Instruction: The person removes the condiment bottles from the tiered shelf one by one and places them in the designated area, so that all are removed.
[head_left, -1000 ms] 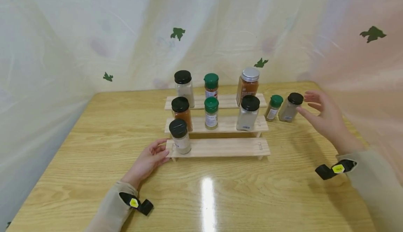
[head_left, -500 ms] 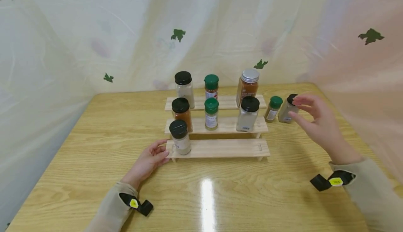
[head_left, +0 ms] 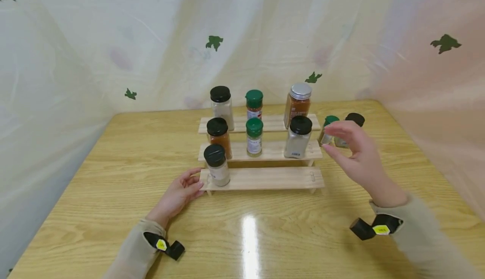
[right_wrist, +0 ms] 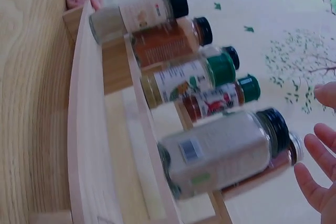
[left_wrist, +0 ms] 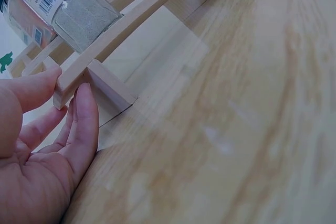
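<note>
- Head view: my right hand (head_left: 356,155) hovers with fingers spread and loosely bent, holding nothing, just in front of the green-capped jar (head_left: 328,128) and the black-capped jar (head_left: 350,125), both standing on the worktop (head_left: 113,211) right of the stepped rack (head_left: 265,178). I judge the green-capped jar small, light, rigid and smooth-sided; I would pinch it across the body below the cap.
- Left wrist view: my left hand (left_wrist: 44,145) lies open, thumb and fingertips touching the rack's front corner (left_wrist: 71,85) beneath a pale-filled jar (left_wrist: 79,14).
- Right wrist view: only my right fingertips (right_wrist: 315,177) show, spread beside the large black-lidded jar (right_wrist: 226,150); the rack's jars appear glass-like, so likely fragile.
</note>
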A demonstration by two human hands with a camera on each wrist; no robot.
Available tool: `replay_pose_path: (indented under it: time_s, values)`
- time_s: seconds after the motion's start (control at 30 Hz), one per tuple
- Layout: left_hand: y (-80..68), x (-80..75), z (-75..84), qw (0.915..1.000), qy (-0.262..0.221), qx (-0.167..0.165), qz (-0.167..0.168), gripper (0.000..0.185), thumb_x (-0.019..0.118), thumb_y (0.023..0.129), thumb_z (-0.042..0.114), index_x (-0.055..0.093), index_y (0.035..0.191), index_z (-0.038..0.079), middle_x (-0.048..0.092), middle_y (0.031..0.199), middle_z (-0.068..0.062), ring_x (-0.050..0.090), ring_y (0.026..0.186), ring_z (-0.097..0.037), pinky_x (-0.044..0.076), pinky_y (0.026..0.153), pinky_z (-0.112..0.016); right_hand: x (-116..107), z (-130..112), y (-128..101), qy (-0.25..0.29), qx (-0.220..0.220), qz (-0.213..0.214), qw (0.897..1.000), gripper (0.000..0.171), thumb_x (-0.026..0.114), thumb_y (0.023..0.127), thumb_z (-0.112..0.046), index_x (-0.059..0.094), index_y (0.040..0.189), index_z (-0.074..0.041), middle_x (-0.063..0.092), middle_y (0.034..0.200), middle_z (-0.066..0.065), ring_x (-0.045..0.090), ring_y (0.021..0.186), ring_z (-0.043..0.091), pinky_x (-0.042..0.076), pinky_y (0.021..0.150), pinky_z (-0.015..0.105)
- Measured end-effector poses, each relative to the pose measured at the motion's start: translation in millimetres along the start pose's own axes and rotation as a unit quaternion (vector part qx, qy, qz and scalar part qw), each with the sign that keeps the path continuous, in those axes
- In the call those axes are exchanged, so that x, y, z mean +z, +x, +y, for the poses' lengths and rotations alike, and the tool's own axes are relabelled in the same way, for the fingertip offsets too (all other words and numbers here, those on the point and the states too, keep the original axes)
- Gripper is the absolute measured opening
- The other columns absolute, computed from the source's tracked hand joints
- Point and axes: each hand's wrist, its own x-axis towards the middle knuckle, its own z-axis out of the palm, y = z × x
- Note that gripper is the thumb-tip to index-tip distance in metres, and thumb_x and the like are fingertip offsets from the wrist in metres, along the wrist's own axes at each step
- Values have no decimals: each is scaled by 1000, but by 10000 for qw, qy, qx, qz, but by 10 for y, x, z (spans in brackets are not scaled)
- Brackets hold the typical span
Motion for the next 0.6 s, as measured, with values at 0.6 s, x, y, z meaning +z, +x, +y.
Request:
replay_pose_path:
  time_s: [0.6]
  values:
    - [0,9,13,10000,53,9,-16,53,45,96,-3,22,144,-5,47,105,-1,54,89,-4,53,83,-20,648,-201,96,-225,-49,-1350,9906,41,73,82,-8,56,118,-4,59,115,13,57,105,19,48,92,26]
